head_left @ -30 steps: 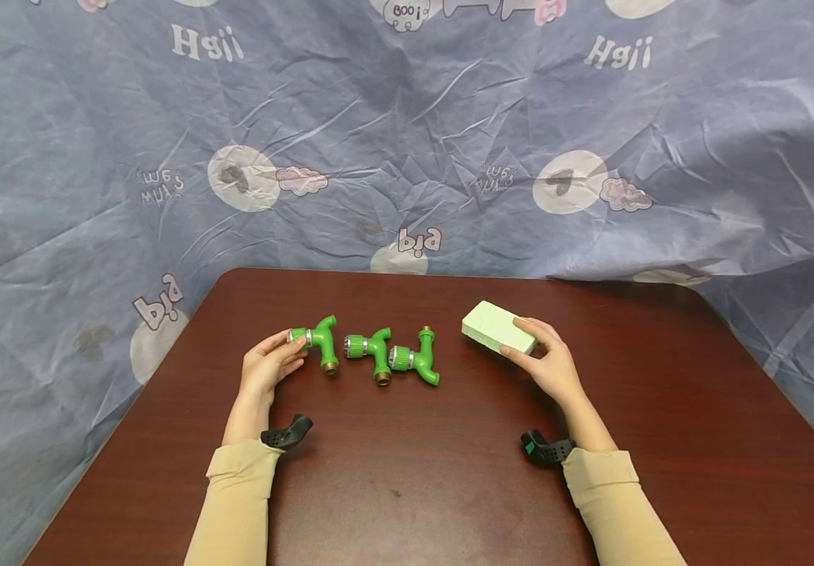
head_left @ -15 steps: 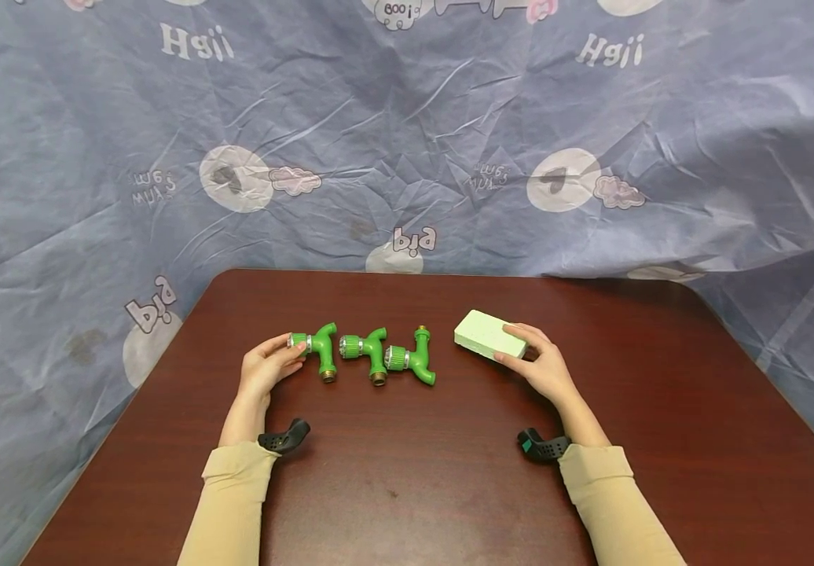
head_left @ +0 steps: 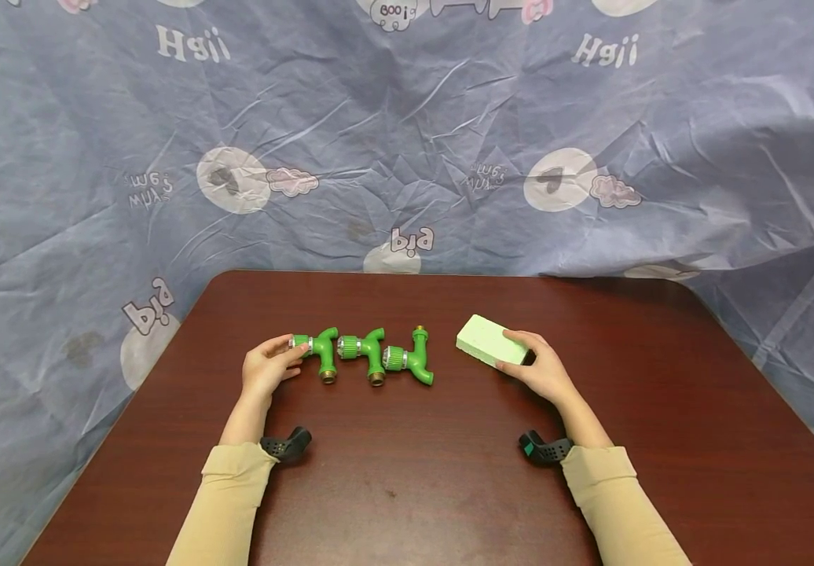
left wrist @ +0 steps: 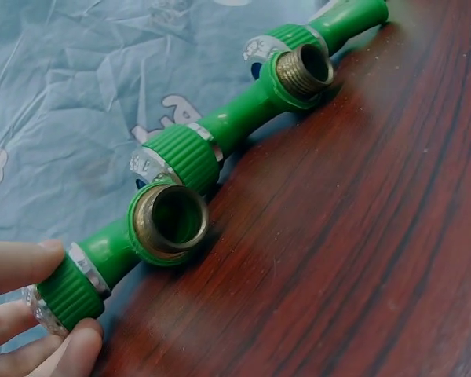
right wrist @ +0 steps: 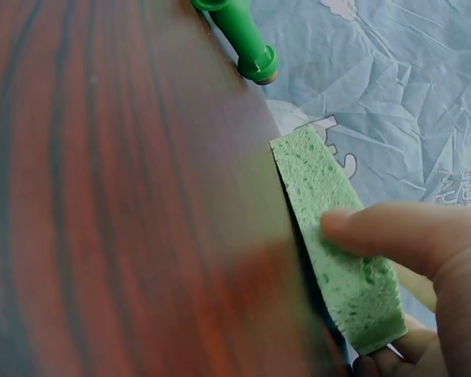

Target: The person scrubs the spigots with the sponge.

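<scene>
My left hand (head_left: 265, 369) pinches the ridged knob of the leftmost green tap (head_left: 325, 347) between thumb and fingers. Its threaded brass end (left wrist: 173, 220) faces the camera in the left wrist view. Just right of it lies a second green tap (head_left: 373, 352), with a third green tap (head_left: 417, 360) beyond, turned the other way round. Farther right, my right hand (head_left: 544, 369) grips a pale green sponge (head_left: 489, 339) by its right end. The thumb presses the sponge's porous side (right wrist: 322, 196) in the right wrist view. Whether the sponge touches the table, I cannot tell.
The dark brown wooden table (head_left: 393, 487) runs back to a wrinkled blue-grey printed cloth (head_left: 407, 141). Black wrist mounts (head_left: 287, 446) sit on both forearms, below the hands.
The left tap has come down slightly, nearer the middle tap, still in my left hand. My right hand has lowered the sponge a little toward the table. The other taps have stayed put.
</scene>
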Motion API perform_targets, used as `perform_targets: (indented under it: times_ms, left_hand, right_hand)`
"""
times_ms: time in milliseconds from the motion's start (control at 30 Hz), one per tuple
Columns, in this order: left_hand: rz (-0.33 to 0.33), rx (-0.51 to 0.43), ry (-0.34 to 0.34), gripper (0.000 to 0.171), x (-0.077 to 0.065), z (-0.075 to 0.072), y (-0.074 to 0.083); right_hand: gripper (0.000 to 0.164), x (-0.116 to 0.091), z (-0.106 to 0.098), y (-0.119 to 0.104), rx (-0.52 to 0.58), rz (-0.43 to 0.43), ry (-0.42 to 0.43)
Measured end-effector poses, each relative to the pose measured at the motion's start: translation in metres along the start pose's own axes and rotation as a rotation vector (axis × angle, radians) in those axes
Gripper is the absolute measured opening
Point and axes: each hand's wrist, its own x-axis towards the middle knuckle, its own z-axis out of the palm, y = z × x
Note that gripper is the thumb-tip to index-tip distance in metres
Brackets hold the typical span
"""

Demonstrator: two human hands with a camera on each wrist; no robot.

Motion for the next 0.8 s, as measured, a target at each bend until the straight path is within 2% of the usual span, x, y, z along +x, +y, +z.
perform_targets:
  times_ms: [267,400,567,733,800]
  left_hand:
    - [0.008,0.042,0.021,0.052,-0.002,-0.004,0.002]
    - [0.049,0.074,0.074,0.047,-0.004,-0.006,0.005]
    - [0.166,0.157,0.169,0.04,-0.005,-0.006,0.01]
    - [0.32,0.359,0.261,0.035,-0.009,-0.001,0.019]
    - [0.38,0.432,0.274,0.033,-0.012,0.001,0.023]
  right_hand:
    - [0.064,0.0,-0.001,-0.003,-0.052,-0.003,-0.019]
    - [0.063,0.0,-0.004,-0.006,-0.063,0.002,-0.027]
    - [0.056,0.002,-0.007,-0.008,-0.077,-0.024,-0.025]
    - [0.05,0.002,-0.011,-0.014,-0.109,-0.072,-0.035]
    - [0.049,0.001,-0.012,-0.017,-0.121,-0.088,-0.044]
